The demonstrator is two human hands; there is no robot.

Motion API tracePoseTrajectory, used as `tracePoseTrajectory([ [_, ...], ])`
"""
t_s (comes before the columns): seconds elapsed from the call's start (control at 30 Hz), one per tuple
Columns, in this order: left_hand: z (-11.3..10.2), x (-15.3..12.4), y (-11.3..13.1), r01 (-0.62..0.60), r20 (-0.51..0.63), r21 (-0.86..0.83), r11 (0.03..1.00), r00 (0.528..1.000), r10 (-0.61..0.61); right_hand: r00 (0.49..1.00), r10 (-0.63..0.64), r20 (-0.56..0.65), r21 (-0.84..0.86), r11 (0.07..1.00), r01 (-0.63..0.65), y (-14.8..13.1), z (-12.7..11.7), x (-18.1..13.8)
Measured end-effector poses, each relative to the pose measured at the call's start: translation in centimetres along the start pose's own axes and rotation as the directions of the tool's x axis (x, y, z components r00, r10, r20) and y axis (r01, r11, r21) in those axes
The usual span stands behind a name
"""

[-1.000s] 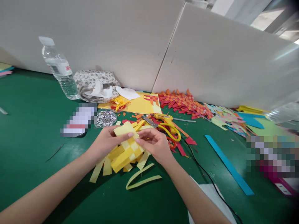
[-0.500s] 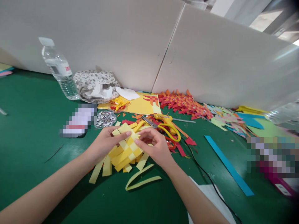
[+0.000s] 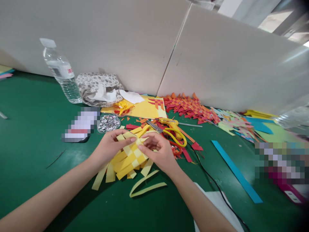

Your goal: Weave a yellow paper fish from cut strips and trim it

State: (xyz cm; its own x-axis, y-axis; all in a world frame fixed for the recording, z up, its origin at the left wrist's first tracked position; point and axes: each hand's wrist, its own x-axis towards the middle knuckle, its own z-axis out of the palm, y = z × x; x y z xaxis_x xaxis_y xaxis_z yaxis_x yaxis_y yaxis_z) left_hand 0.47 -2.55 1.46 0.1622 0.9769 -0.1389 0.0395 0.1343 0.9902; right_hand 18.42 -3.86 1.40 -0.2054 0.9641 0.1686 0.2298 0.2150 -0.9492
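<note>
Both hands hold a woven paper piece (image 3: 133, 155) of bright and pale yellow strips in a checked pattern, with loose strip ends hanging from it. My left hand (image 3: 115, 141) pinches its upper left part between thumb and fingers. At the upper right edge, the thumb and curled fingers of my right hand (image 3: 158, 149) grip it. Loose yellow paper strips (image 3: 110, 172) lie beneath the weave, and a folded pale strip (image 3: 147, 190) rests in front. Yellow-handled scissors (image 3: 177, 132) lie just beyond my right hand.
A water bottle (image 3: 61, 74), a patterned cloth pouch (image 3: 100, 85) and a dish of googly eyes (image 3: 108, 123) stand at the back left. Red and orange woven fish (image 3: 190, 108) are piled by the partition. A blue strip (image 3: 235, 170) and a black cable (image 3: 214, 183) lie right.
My fingers have shifted slightly at the weave's top edge, and a pale strip there now sits differently between them. The woven piece has tilted a little; the rest is unchanged.
</note>
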Motion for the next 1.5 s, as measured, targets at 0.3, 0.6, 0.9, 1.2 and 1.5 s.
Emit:
tracePoseTrajectory([
  [0.3, 0.0, 0.1, -0.2, 0.072, 0.031, -0.126, 0.989, 0.997, -0.068, 1.000, -0.010, 0.003, -0.010, 1.000, 0.010, 0.1, 0.1, 0.0],
  [0.6, 0.1, -0.2, 0.4, 0.133, 0.057, -0.196, 0.972, 0.991, -0.125, 1.000, -0.008, 0.016, -0.046, 0.999, 0.009, -0.1, -0.1, -0.1],
  [0.9, 0.0, 0.0, -0.4, 0.023, 0.030, -0.047, 0.999, 0.999, -0.021, 0.997, 0.076, -0.033, -0.036, 0.996, -0.077, -0.3, -0.1, 0.2],
  [1.2, 0.1, -0.2, -0.3, 0.014, 0.028, -0.056, 0.998, 1.000, -0.013, 0.998, 0.045, -0.033, -0.010, 0.999, -0.046, -0.1, 0.1, 0.1],
  [1.5, 0.1, 0.1, 0.3, 0.109, -0.012, -0.146, 0.983, 0.994, -0.112, 0.956, 0.186, -0.227, 0.197, 0.970, -0.142, 0.2, -0.5, 0.8],
])
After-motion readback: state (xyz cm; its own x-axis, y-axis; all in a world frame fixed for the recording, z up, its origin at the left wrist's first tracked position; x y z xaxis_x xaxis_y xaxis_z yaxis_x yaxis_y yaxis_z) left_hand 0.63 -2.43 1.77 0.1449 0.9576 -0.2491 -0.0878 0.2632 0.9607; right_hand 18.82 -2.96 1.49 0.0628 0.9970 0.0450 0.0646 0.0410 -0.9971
